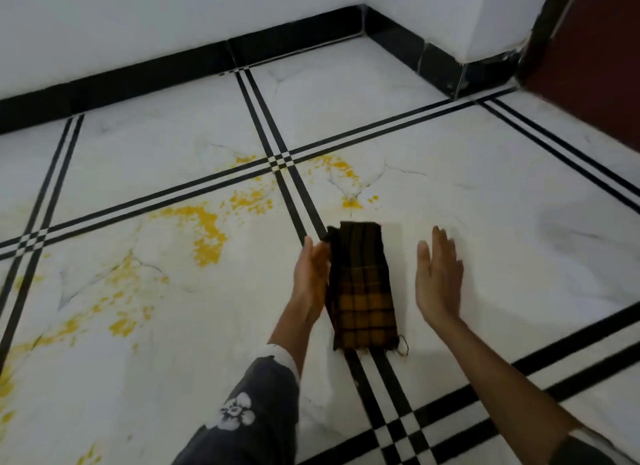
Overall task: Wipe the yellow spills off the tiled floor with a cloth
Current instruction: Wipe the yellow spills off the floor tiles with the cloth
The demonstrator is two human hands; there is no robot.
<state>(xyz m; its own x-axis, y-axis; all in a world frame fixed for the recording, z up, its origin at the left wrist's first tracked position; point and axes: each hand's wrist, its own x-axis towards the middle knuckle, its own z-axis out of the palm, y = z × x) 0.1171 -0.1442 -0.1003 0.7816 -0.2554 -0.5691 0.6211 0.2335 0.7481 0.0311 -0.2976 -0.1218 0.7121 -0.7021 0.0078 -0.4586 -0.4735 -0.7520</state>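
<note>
Lying between the left hand (310, 274) and the right hand (439, 277), a folded checked cloth (360, 288) in dark brown and yellow rests flat on the tiled floor (519, 229), partly over the black double stripe that runs toward the person. The left hand stands on edge with straight fingers, its palm against the cloth's left side. The right hand is spread flat, palm down, fingers straight, just beside the cloth's right edge and apart from it; whether it touches the floor I cannot tell. Neither hand grips anything. Yellow spills (207, 236) spread over the white marbled tiles beyond and to the left of the left hand, with smaller patches (341, 173) just past the cloth's far end and more trailing off toward the near left edge. A grey sleeve with a white flower print (252, 412) covers the left forearm. Farther off, a black skirting (138, 80) runs along a white wall (173, 17), and a dark red door (602, 66) stands beyond the right hand.
</note>
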